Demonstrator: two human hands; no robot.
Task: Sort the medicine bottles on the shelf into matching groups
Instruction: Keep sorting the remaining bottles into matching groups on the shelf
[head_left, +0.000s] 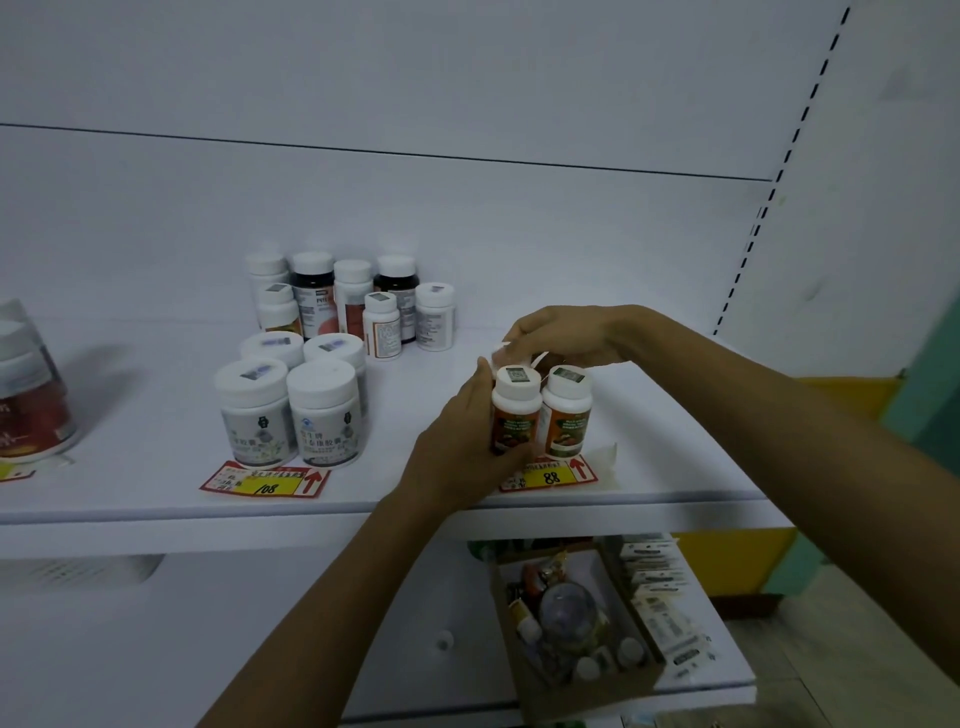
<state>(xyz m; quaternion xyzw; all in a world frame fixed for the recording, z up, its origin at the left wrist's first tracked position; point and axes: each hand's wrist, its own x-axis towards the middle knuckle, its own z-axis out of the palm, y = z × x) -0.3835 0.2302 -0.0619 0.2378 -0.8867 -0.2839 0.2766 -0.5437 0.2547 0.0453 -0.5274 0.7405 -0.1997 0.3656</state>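
- The white shelf (156, 499) carries everything; both hands work over its right front part.
- Left of the hands stand four large grey-label bottles (291, 400), already a tidy block; behind them, a mixed cluster of small bottles (353, 301) waits unsorted.
- The left hand (462, 441) is curled around the side of an orange-label bottle (514, 410), pressing it against its twin (566, 410).
- The right hand (561, 335), fingers bent downward, closes on the cap of a third bottle (506, 356) just behind the pair, mostly hidden.
- Judged step: building the orange group. Next, likely set the rear bottle flush, then fetch matches from the cluster.
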